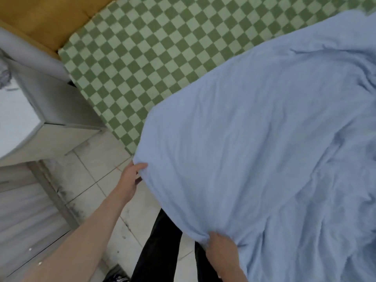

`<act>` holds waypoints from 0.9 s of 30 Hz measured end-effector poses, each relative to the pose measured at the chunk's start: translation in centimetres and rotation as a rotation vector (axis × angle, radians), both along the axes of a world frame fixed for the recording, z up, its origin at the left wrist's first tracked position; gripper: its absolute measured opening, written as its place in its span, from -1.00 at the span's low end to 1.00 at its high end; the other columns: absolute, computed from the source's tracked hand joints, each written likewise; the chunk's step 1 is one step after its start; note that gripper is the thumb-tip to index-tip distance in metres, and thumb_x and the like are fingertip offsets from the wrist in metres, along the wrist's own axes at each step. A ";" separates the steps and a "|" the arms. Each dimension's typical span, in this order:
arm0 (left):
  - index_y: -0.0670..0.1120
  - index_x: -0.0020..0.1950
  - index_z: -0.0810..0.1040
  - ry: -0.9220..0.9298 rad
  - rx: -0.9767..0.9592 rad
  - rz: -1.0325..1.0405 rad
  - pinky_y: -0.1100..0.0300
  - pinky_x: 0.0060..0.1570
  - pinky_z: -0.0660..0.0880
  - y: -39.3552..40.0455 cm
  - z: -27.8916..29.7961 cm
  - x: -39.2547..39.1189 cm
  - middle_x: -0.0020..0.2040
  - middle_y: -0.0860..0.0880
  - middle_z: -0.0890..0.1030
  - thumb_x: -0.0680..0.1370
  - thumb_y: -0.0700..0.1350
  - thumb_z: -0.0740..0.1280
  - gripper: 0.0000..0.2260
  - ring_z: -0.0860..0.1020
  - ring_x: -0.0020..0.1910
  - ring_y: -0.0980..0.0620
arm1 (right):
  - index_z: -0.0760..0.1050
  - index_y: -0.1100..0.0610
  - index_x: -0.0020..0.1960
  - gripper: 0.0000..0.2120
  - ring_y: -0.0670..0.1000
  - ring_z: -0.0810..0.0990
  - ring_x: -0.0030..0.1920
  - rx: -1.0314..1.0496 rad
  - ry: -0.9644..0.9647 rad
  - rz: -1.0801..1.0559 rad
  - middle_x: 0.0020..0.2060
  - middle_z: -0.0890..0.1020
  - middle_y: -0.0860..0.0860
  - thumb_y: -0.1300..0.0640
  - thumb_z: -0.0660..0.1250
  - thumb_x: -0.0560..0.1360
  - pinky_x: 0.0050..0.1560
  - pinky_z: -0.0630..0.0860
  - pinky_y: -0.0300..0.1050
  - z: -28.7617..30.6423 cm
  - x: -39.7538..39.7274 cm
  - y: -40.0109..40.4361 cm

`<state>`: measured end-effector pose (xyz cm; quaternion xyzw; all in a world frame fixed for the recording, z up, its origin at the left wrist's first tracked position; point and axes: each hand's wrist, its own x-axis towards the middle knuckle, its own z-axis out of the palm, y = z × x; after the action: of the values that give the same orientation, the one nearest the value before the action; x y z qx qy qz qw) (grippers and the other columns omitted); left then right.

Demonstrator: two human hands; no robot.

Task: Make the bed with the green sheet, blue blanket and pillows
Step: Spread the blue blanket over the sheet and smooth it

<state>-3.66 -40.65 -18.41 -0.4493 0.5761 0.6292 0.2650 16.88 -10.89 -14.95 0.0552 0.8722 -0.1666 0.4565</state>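
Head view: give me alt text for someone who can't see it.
Both hands hold the near edge of the blue blanket, the left hand pinching a corner and the right hand gripping bunched fabric. The blanket lies partly over the green checkered sheet on the bed. A pale cabinet stands to the left on a tiled floor.

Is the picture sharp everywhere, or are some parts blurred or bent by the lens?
Head view: the white cabinet at the left edge is smeared by motion blur; the blue blanket, left hand and right hand are soft but readable; the checks of the green sheet are fairly clear; floor tile lines and cabinet edges lean, the wide-angle effect; light is even, without glare.
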 end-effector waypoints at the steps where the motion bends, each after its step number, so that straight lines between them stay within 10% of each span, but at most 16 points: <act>1: 0.04 0.36 0.58 -0.029 0.080 0.008 0.06 0.03 0.53 -0.3 -0.6 -0.4 0.26 0.03 0.68 0.50 -0.05 0.44 -0.58 0.65 0.19 -0.07 | 0.58 0.05 0.03 -0.74 0.02 0.69 -0.04 0.061 -0.101 0.010 -0.06 0.69 0.01 -0.01 0.45 0.39 -0.11 0.56 -0.19 -0.9 -0.4 0.4; 6: 0.00 0.39 0.57 0.001 0.163 0.119 0.04 0.21 0.54 -0.4 -2.5 -5.1 0.27 0.07 0.67 0.49 0.21 0.50 -0.46 0.65 0.24 0.06 | 0.46 0.05 0.31 -0.65 0.07 0.55 0.25 0.032 -0.233 0.083 0.25 0.59 0.02 0.10 0.12 0.56 0.18 0.48 -0.10 -3.2 -5.8 0.1; 15: -0.13 0.00 0.53 -0.050 -0.372 0.055 0.21 -0.24 0.41 -2.7 -4.2 -5.8 -0.12 0.00 0.57 0.53 -0.08 0.49 -0.80 0.49 -0.18 0.02 | 0.47 0.15 0.38 -0.64 0.22 0.49 0.20 0.065 0.587 0.057 0.27 0.54 0.12 0.23 0.21 0.60 0.08 0.51 0.11 -2.3 -37.9 -2.2; 20: -0.06 -0.03 0.56 -0.075 -0.354 0.014 0.21 -0.25 0.42 -3.4 -6.1 -6.3 -0.11 0.05 0.62 0.57 -0.05 0.44 -0.88 0.55 -0.17 0.09 | 0.22 0.04 0.53 -0.48 0.19 0.50 0.25 0.273 0.368 0.328 0.54 0.21 -0.02 0.30 0.17 0.61 0.06 0.52 0.07 -5.0 -48.9 -2.3; 27: -0.04 -0.11 0.53 -0.055 -0.327 -0.083 0.19 -0.24 0.39 -5.3 -6.2 -6.1 -0.16 0.01 0.61 0.58 -0.08 0.44 -0.87 0.54 -0.20 0.05 | 0.43 0.20 0.28 -0.75 0.28 0.57 0.12 0.418 0.207 0.531 0.23 0.46 0.19 0.18 0.20 0.63 0.04 0.52 0.09 -5.0 -52.0 -2.4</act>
<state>-9.76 -45.93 -24.64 -0.4793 0.6815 0.5029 0.2297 -35.07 -13.25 -19.92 -0.0982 0.9130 0.1351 0.3721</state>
